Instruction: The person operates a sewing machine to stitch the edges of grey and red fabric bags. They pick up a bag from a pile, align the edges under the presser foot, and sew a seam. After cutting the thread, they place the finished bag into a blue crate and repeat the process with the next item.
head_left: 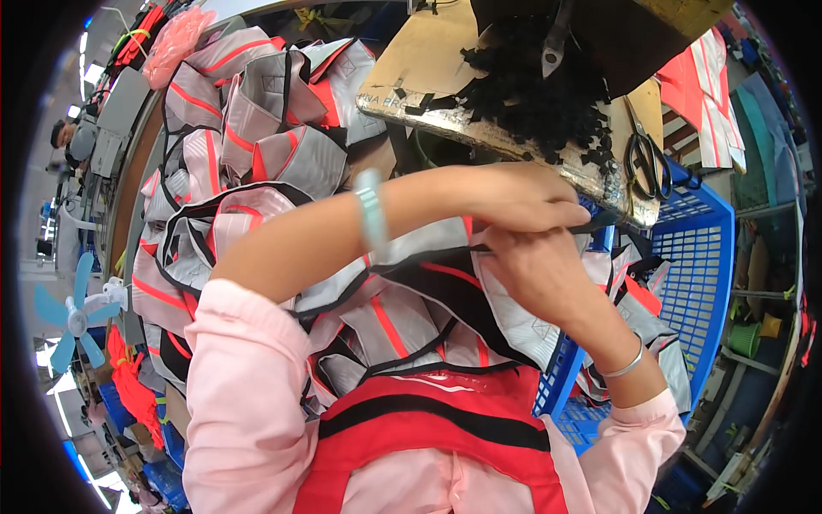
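Behind a crowded workroom with a pale-blue bladed fan (77,321), a worn, cardboard-brown surface (428,64) carries loose black fabric scraps (539,107). Black-handled metal scissors (648,163) lie by its right edge, perhaps to be within easy reach. Silver-grey fabric pieces with orange-red stripes and black edging (257,128) are heaped on the left, and more lie in a blue slatted plastic basket (698,257), whose walls probably keep them together. A matching grey, black-edged fabric panel (518,321) hangs between the person's torso and the surface. The right hand (539,270) appears closed on its upper edge, presumably to steady it. The left hand (527,201) crosses just above, fingers bent; whether it grips anything I cannot tell, as its fingertips are partly hidden.
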### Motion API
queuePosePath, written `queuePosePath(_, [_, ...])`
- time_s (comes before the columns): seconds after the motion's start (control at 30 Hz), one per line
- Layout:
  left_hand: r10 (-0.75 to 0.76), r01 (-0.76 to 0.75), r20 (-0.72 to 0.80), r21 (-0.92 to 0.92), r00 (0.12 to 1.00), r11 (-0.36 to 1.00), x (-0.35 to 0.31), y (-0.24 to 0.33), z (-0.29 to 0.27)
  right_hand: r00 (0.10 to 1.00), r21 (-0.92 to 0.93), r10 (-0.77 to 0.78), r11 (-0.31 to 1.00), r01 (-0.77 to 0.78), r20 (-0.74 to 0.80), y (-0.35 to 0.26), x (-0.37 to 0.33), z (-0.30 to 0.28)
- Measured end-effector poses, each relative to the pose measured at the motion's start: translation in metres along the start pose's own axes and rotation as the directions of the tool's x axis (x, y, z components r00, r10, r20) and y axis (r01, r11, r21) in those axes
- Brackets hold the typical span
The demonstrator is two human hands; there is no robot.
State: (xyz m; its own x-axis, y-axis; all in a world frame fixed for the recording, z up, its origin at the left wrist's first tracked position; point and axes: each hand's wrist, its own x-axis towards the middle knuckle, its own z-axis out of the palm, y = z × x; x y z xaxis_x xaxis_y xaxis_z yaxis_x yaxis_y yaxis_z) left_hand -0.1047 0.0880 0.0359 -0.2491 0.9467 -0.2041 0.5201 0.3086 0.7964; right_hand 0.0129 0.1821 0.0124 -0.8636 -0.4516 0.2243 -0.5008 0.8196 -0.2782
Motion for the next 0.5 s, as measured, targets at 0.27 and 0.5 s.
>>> queuePosePath(0.27, [0.134, -0.013, -0.440, 0.267, 0.888, 0.964, -0.129, -0.043, 0.046, 0.976, 0.374, 0.201, 0.914, -0.156, -0.085, 0.009, -0.013, -0.031])
queuePosePath(0.5, [-0.012, -0.052, -0.456, -0.127, 0.890, 0.991, -0.095, 0.017, -0.009, 0.902, 0.565, 0.401, 0.786, -0.250, -0.159, 0.022, -0.017, -0.075])
